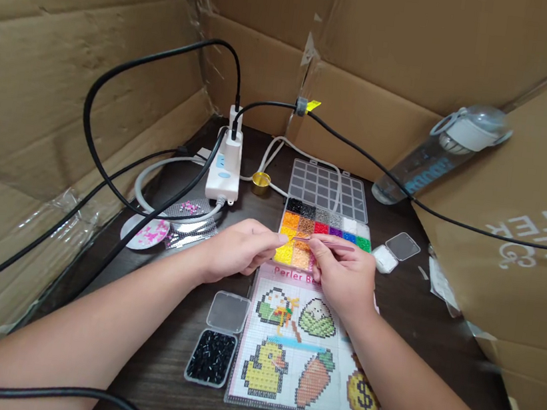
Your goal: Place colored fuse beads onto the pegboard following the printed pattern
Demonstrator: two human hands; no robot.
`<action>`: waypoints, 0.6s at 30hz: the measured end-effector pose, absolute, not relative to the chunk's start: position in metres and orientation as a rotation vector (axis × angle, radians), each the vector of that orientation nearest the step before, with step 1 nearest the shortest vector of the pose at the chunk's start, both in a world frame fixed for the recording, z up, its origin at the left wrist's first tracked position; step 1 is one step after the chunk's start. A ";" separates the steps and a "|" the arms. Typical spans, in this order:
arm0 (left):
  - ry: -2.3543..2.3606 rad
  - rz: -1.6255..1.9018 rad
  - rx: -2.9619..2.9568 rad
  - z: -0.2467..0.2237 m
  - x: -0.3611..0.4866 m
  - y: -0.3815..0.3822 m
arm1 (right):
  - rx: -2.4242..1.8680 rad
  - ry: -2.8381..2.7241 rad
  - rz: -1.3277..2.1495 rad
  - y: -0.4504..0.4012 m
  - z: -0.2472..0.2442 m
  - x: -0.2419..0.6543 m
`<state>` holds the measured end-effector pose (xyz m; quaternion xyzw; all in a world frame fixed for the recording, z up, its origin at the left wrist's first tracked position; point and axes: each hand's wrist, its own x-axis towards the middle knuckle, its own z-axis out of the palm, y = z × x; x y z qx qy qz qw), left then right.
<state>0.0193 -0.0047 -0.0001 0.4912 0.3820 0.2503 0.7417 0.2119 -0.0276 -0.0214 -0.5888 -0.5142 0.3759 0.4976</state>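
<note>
My right hand [344,278] is closed on a pair of tweezers [336,245], whose tips point left over the yellow compartments of the bead box [321,228]. Just left of those tips is my left hand [241,244], its fingers curled and the thumb pressed to them; whatever it may pinch is too small to make out. Below both hands lies a pattern sheet [293,382] under a clear pegboard, showing a duck, a carrot and other pictures. Orange, brown and blue beads [284,315] lie on its upper part. A small open box of black beads [211,357] stands at its left.
Behind my left hand are a white power strip [223,178], a small gold cup [260,183] and a round white dish [145,233] with pink beads. A black cable [91,97] loops above my left arm. A water bottle [441,156] leans against the cardboard wall [516,197].
</note>
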 end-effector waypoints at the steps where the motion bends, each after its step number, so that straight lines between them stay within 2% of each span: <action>1: 0.835 0.550 1.076 0.000 0.019 -0.005 | -1.427 -1.244 0.911 -0.028 -0.021 0.212; 12: 0.840 0.564 1.086 0.000 0.020 -0.004 | -1.408 -1.201 0.918 -0.027 -0.021 0.213; 18: 0.826 0.570 1.075 0.000 0.021 -0.005 | -1.314 -1.185 0.916 -0.041 0.005 0.227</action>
